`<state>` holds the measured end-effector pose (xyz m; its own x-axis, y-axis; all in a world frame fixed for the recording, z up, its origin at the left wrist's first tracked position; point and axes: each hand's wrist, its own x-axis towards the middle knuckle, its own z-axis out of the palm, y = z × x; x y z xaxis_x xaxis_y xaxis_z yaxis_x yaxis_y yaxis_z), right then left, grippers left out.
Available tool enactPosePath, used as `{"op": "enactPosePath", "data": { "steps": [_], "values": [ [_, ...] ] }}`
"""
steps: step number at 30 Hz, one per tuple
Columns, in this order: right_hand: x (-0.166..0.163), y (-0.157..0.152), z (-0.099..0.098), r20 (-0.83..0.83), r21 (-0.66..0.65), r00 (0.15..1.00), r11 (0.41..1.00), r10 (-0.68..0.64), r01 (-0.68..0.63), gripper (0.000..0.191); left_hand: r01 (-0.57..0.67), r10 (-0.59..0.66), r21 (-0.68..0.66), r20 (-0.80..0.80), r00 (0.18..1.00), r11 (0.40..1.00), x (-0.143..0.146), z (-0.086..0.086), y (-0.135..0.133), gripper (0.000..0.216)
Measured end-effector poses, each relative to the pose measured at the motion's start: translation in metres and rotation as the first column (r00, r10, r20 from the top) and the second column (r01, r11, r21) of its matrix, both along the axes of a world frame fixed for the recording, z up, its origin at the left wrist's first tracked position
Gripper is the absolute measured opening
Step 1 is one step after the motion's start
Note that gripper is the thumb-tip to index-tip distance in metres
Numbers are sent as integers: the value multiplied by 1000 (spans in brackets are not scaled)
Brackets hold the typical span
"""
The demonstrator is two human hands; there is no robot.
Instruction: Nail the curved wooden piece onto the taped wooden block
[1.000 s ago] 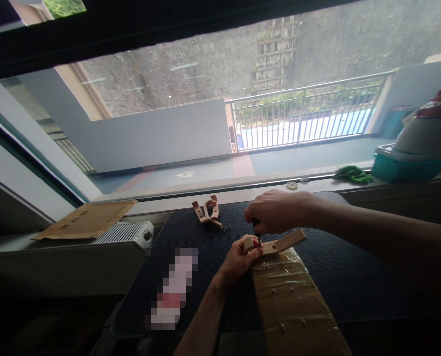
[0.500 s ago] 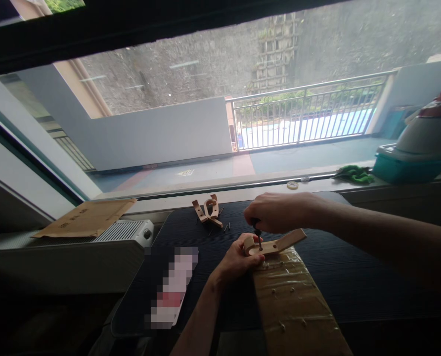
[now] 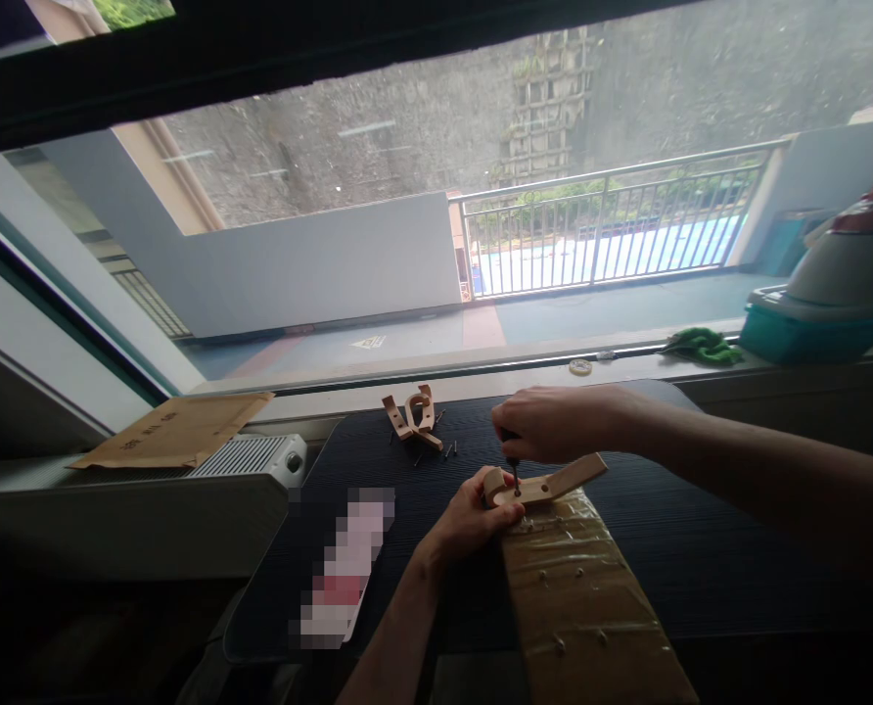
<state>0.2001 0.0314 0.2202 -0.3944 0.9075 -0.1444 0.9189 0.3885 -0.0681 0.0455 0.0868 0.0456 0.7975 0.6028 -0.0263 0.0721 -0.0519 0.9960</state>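
My left hand [image 3: 482, 511] grips the curled end of a pale wooden hook [image 3: 531, 489], which lies on the far end of a tape-wrapped brown board [image 3: 590, 597]. Above it, my right hand [image 3: 535, 423] is closed around the dark handle of a screwdriver [image 3: 514, 474]. The screwdriver stands nearly upright, its tip at a hole in the hook near my left fingers; a screw there is too small to make out. A second hole in the hook shows to the right. Several small screws or holes dot the board nearer to me.
More wooden hooks [image 3: 414, 416] and several loose screws [image 3: 451, 449] lie at the back of the dark table [image 3: 378, 470]. A blurred-out flat object [image 3: 348, 573] rests at left. Beyond are a radiator [image 3: 246, 465] with a brown envelope [image 3: 179, 431], and a sill with a tape roll [image 3: 580, 367].
My right hand has shifted and turned slightly on the screwdriver handle. The hook, the board and my left hand stay in place.
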Motion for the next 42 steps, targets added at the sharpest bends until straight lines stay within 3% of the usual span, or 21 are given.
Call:
{"op": "enactPosePath", "data": {
  "steps": [5,10,13,17,21,24,29,37,42],
  "values": [
    [-4,0,7,67,2,998,1000,-20,20,16,0,0,13,-7,1000,1000,0,-2,1,33],
    [-7,1,13,102,-73,994,996,49,-42,19,15,-13,42,-35,999,999,-1,0,3,38],
    [-7,0,10,105,-84,993,995,53,-44,20,-39,39,29,-8,999,999,-2,9,-1,57],
    [-5,-1,6,81,-59,996,998,37,-33,17,-171,171,198,19,985,965,-5,27,-10,65],
    [-4,-1,3,69,-51,997,998,29,-26,14,-181,211,416,-28,977,891,-4,32,-15,58],
    [-5,-3,3,69,-32,997,999,21,-18,15,-158,205,497,-40,978,853,0,27,-15,54],
    [-9,-5,8,94,-52,996,999,-7,12,15,-155,214,530,-50,976,834,4,20,-15,45],
    [-11,-1,12,119,-109,991,993,56,-43,17,-112,222,614,-104,970,781,4,26,-18,22],
    [-8,-2,6,106,-68,993,996,60,-53,15,-92,240,654,-140,960,751,6,28,-18,23]
  ]
}}
